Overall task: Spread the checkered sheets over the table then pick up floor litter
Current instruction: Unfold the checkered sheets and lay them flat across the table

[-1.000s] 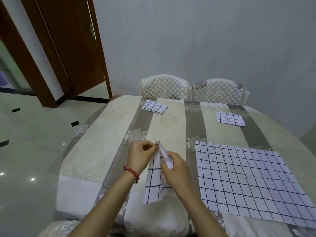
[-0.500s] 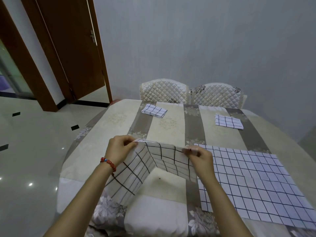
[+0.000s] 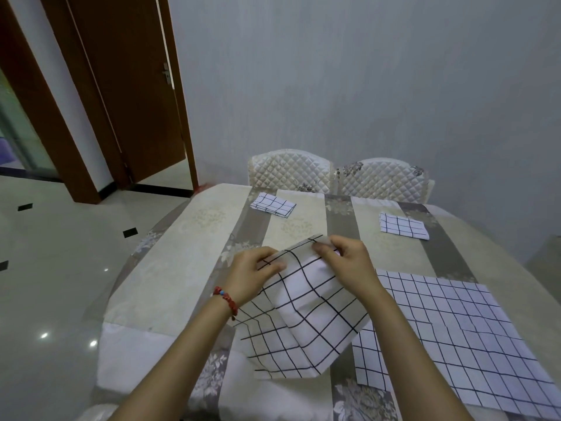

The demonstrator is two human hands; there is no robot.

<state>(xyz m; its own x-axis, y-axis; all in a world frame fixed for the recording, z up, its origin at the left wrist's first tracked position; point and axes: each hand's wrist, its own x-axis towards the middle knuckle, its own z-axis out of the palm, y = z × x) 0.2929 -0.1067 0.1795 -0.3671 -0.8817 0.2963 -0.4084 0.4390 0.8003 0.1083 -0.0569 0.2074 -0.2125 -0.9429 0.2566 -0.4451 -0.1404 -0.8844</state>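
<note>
A half-unfolded white sheet with a black check (image 3: 306, 323) hangs above the near part of the table (image 3: 170, 268). My left hand (image 3: 255, 275) pinches its upper left edge and my right hand (image 3: 349, 265) pinches its upper edge just to the right. The sheet's lower part droops in folds over the table's front. One checkered sheet (image 3: 449, 335) lies spread flat at the right front. Two folded checkered sheets lie farther back, one at the left rear (image 3: 272, 204) and one at the right rear (image 3: 403, 226).
Two quilted chairs (image 3: 291, 170) (image 3: 384, 179) stand behind the table against the grey wall. A brown door (image 3: 121, 86) stands open at the left over a glossy tiled floor (image 3: 45, 268). No litter shows on the visible floor.
My hands first pulled apart and opened the folded sheet wide, then came close together again at its top edge. The sheet now hangs larger, with more folds opened.
</note>
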